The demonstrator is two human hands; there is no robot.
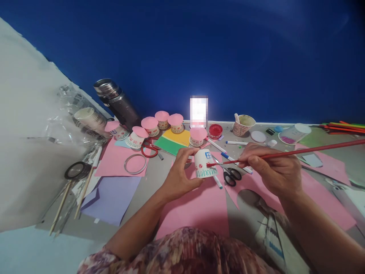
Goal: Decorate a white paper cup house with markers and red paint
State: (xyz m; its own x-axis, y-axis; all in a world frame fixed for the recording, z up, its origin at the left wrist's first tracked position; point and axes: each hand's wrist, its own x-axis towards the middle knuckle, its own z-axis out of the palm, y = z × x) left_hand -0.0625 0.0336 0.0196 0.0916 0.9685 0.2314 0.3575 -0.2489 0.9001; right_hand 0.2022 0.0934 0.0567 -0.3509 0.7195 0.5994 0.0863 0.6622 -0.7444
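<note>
Between the thumb and fingers of my left hand (pixel 179 175) is a white paper cup (pixel 203 161), upside down. It bears a blue window drawing, red flowers and green grass strokes along its rim. My right hand (pixel 270 171) is closed around a long red paintbrush (pixel 310 149). The brush's red-tipped bristles meet, or come very near, the cup's side below the window. Black-handled scissors (pixel 231 176) lie just beyond the cup, near several markers. A jar of red paint (pixel 216 131) stands farther back.
Several decorated cups with pink paper tops (pixel 149 123) stand at the back left by a dark flask (pixel 116 101). Pink paper (pixel 196 209) lies below my hands. A patterned paper cup (pixel 243 125) holds a white stick. Red-handled scissors (pixel 150 149) and tape rolls (pixel 76 170) lie left.
</note>
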